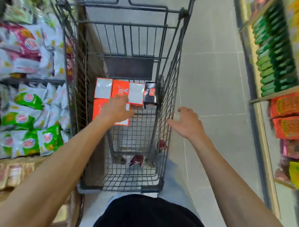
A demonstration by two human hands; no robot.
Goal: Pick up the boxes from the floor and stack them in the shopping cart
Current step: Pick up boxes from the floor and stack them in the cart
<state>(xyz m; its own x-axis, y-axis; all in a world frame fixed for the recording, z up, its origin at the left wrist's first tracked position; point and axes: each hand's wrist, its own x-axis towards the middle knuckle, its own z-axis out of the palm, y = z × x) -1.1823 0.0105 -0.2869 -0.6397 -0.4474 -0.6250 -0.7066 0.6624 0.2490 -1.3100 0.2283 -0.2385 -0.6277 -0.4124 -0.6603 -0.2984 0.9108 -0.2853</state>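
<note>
A grey wire shopping cart [169,89] stands in the aisle in front of me. On its floor lie two orange-and-white boxes, the far box [121,90] and the near box [98,110], side by side. A small black box [151,94] stands upright at the far right corner. My left hand [115,108] reaches into the cart with fingers spread flat over the near orange box; it holds nothing. My right hand [186,123] hovers open beside the cart's right wall, fingers loose, outside the basket.
Shelves of snack bags [31,70] crowd the left of the cart. Shelves with green bottles [273,59] and orange packs [294,114] line the right. Grey tiled floor [213,80] runs between cart and right shelf. Cardboard cartons [1,179] sit at lower left.
</note>
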